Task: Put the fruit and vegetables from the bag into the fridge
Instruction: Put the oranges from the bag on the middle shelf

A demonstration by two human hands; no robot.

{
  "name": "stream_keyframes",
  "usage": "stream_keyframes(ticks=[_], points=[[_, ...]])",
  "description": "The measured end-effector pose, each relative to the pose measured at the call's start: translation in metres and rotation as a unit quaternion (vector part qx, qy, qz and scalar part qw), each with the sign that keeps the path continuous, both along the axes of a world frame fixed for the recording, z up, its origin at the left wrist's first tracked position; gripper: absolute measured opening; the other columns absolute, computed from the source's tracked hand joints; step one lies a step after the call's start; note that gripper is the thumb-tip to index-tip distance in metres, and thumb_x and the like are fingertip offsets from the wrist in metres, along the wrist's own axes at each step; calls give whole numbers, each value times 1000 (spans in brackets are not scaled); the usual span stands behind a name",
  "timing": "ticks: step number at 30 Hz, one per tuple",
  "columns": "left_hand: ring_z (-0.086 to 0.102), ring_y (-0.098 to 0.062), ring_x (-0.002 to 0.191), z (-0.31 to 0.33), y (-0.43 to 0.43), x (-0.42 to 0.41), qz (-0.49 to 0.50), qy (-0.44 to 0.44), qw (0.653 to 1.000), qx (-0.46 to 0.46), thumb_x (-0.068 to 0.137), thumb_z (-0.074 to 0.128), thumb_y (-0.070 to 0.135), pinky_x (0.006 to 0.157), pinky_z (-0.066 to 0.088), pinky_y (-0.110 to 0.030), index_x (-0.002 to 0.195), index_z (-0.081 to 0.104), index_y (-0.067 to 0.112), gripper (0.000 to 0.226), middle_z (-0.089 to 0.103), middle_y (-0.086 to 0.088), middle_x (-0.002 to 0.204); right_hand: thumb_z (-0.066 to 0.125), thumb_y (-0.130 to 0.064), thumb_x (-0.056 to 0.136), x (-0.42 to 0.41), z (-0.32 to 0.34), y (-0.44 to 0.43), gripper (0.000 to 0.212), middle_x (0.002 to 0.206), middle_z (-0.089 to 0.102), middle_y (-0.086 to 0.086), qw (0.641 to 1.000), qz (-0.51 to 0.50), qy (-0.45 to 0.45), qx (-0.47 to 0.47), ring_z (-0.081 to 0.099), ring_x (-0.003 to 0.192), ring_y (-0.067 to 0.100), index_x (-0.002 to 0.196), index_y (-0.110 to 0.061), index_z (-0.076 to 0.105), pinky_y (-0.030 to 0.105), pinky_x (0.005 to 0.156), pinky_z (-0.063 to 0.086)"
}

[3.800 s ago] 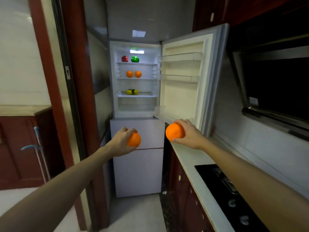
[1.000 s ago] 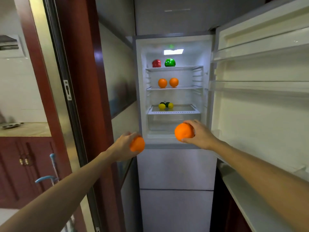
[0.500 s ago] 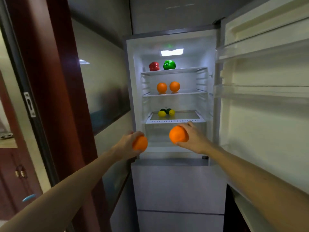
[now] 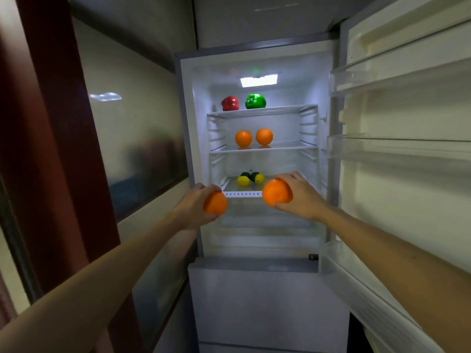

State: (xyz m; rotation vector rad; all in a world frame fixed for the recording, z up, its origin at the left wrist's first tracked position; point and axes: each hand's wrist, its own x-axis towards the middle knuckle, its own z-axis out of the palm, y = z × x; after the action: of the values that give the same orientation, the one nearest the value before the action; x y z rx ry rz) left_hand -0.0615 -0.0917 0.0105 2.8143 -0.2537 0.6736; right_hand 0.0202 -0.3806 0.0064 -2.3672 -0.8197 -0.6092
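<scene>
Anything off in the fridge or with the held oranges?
Nothing stands out. Red pepper and green pepper sit on the top shelf, two oranges on the middle shelf, lemons below; no spills visible. Left hand grips the left-hand orange, right hand the right-hand orange.

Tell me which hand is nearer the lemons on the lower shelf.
Right. The right hand sits just right of the lemons, slightly below them; the left hand is farther off, to their lower left.

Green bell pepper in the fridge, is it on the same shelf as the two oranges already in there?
No, the green bell pepper sits on the top shelf, one level above those two oranges.
</scene>
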Motion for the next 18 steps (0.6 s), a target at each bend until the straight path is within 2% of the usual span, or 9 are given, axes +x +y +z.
stream_keyframes(ticks=[3, 8, 13, 18], points=[[44, -14, 105, 8, -1, 10, -4, -8, 1000, 4, 76, 78, 36, 83, 38, -28, 136, 38, 29, 73, 45, -6, 128, 80, -43, 72, 8, 3, -2, 80, 133, 41, 3, 1000, 4, -7, 0, 46, 117, 22, 138, -26, 38, 35, 92, 46], [47, -16, 104, 15, -5, 32, -24, -29, 999, -11, 75, 77, 36, 83, 41, -30, 136, 38, 28, 73, 45, -7, 127, 80, -42, 73, 22, 7, -6, 80, 137, 39, 2, 1000, 0, -13, -6, 44, 120, 21, 139, -26, 36, 35, 93, 46], [45, -16, 104, 17, -10, 60, -53, -48, 997, -19, 76, 77, 34, 82, 41, -29, 136, 39, 25, 71, 44, -9, 129, 80, -42, 73, 39, 15, -7, 80, 134, 40, 2, 1000, -12, -26, -9, 44, 118, 20, 138, -26, 37, 29, 87, 42], [48, -24, 114, 19, -7, 96, -69, -52, 996, -22, 76, 77, 36, 85, 40, -30, 136, 38, 26, 72, 42, -10, 133, 79, -44, 74, 66, 26, -6, 81, 136, 39, 3, 999, -23, -35, -28, 44, 120, 22, 140, -27, 35, 30, 89, 42]])
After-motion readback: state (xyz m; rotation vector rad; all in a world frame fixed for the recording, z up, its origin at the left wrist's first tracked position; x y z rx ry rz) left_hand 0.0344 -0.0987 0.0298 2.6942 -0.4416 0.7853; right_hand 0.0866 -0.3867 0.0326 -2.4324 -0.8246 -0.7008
